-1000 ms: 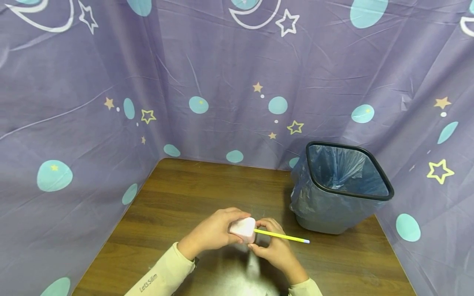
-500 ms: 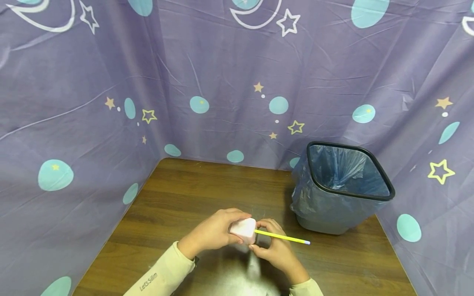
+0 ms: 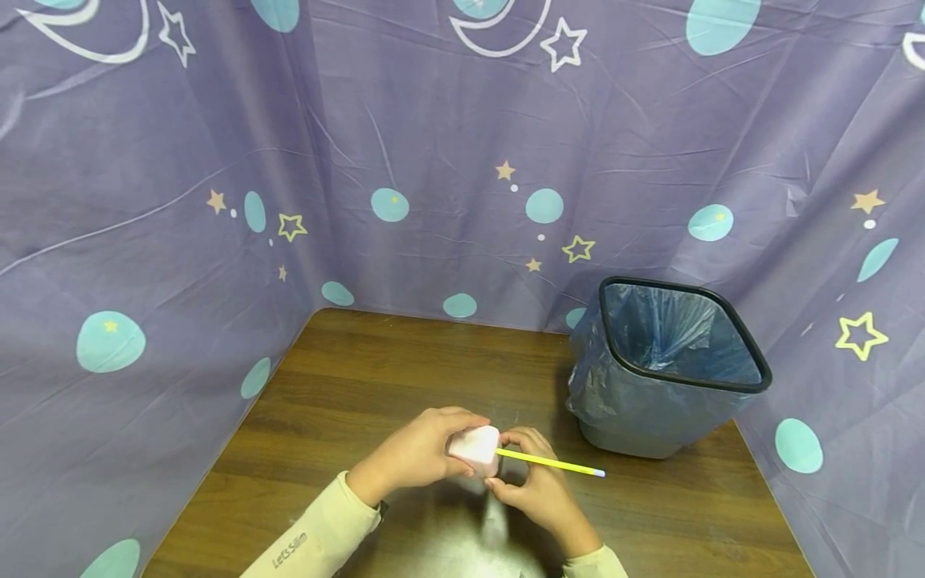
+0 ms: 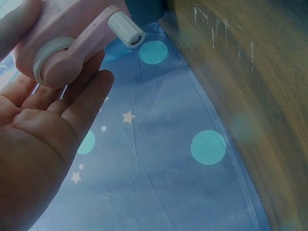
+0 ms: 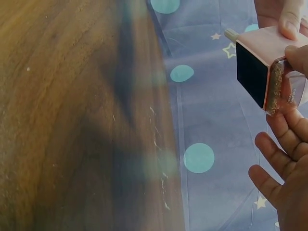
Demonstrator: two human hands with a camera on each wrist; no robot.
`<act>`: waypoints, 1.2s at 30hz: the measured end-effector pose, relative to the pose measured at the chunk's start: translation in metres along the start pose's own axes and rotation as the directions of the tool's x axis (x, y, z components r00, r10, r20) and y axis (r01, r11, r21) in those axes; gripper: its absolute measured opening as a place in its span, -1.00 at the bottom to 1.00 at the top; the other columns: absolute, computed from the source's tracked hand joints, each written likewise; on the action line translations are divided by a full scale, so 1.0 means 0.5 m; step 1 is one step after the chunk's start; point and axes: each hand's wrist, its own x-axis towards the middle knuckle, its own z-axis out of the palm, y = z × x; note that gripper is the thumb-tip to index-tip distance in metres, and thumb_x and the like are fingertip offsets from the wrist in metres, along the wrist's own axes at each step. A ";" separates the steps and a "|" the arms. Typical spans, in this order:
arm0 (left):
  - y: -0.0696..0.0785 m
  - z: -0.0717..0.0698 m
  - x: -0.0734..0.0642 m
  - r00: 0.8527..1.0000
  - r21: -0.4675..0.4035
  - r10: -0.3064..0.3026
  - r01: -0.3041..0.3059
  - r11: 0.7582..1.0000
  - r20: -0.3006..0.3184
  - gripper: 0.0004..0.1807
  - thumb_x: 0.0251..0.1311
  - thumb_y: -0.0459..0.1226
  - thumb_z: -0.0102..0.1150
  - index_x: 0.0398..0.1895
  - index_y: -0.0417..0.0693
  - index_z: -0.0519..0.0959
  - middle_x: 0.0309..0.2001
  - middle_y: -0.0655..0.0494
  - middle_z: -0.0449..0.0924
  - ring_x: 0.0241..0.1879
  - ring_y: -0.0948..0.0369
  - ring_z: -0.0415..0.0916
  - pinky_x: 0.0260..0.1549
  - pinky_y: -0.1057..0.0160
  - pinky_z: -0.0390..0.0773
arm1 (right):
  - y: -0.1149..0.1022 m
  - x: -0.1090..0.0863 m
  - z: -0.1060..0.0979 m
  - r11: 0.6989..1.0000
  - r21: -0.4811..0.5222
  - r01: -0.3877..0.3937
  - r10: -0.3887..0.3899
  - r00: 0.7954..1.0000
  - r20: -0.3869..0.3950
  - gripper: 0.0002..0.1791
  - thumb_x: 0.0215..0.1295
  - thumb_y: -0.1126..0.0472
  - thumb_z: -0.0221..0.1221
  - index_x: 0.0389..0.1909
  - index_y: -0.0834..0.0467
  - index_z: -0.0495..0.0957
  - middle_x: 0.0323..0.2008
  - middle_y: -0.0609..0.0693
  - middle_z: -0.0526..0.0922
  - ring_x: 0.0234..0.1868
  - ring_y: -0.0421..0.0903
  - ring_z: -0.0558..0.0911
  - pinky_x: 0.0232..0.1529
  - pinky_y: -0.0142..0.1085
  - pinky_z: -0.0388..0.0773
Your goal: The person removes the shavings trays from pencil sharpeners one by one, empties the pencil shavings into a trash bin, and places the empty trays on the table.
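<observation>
A pink crank pencil sharpener [image 3: 475, 446] is held up over the table between both hands. My left hand [image 3: 415, 451] grips its body, thumb and fingers on opposite sides. My right hand [image 3: 535, 478] pinches the other end, by a clear drawer [image 5: 276, 89] with brown shavings inside. From this end a yellow pencil [image 3: 552, 461] sticks out to the right, over the right hand; its other end is hidden in the sharpener. In the left wrist view the crank arm [image 4: 91, 36] and white knob [image 4: 126, 30] show, untouched. A dark base [image 5: 251, 74] faces the right wrist camera.
A bin [image 3: 636, 417] with a black rim and a bluish plastic liner stands at the right back of the wooden table [image 3: 405, 361]. A purple curtain [image 3: 462, 144] with stars and dots surrounds the table at the back and sides.
</observation>
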 end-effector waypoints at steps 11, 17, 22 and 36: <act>0.001 0.000 0.001 1.000 0.008 0.016 -0.016 1.000 0.007 -0.26 0.00 -0.17 0.58 0.32 -0.07 0.54 0.20 0.13 0.63 0.13 0.27 0.56 0.11 0.26 0.59 | 0.004 -0.001 -0.006 0.999 0.026 0.036 -0.036 0.999 0.017 -0.31 -0.09 0.07 0.60 0.11 -0.06 0.53 0.05 -0.18 0.59 0.14 -0.14 0.56 0.22 -0.28 0.50; 0.002 -0.002 -0.001 1.000 -0.001 0.009 -0.009 1.000 0.005 -0.25 0.01 -0.18 0.58 0.33 -0.06 0.54 0.21 0.12 0.62 0.14 0.26 0.56 0.12 0.25 0.59 | 0.000 0.001 -0.005 1.000 0.008 0.030 -0.030 0.999 0.011 -0.32 -0.10 0.06 0.60 0.10 -0.05 0.53 0.04 -0.18 0.60 0.12 -0.13 0.56 0.19 -0.23 0.52; -0.001 0.000 -0.001 1.000 0.002 0.010 -0.010 1.000 -0.003 -0.26 0.01 -0.18 0.58 0.32 -0.08 0.55 0.20 0.12 0.62 0.13 0.26 0.57 0.12 0.24 0.60 | 0.000 0.000 0.000 0.999 -0.016 0.030 -0.030 0.999 -0.009 -0.32 -0.12 0.06 0.60 0.08 -0.05 0.54 0.02 -0.18 0.61 0.10 -0.12 0.57 0.17 -0.20 0.52; -0.001 0.003 -0.002 0.999 0.014 0.026 -0.026 1.000 -0.020 -0.26 -0.03 -0.19 0.60 0.30 -0.07 0.56 0.18 0.14 0.64 0.12 0.28 0.57 0.12 0.25 0.59 | -0.005 -0.001 -0.003 1.000 -0.014 0.016 -0.016 1.000 -0.004 -0.33 -0.12 0.06 0.60 0.08 -0.04 0.55 0.01 -0.19 0.61 0.09 -0.13 0.57 0.15 -0.19 0.54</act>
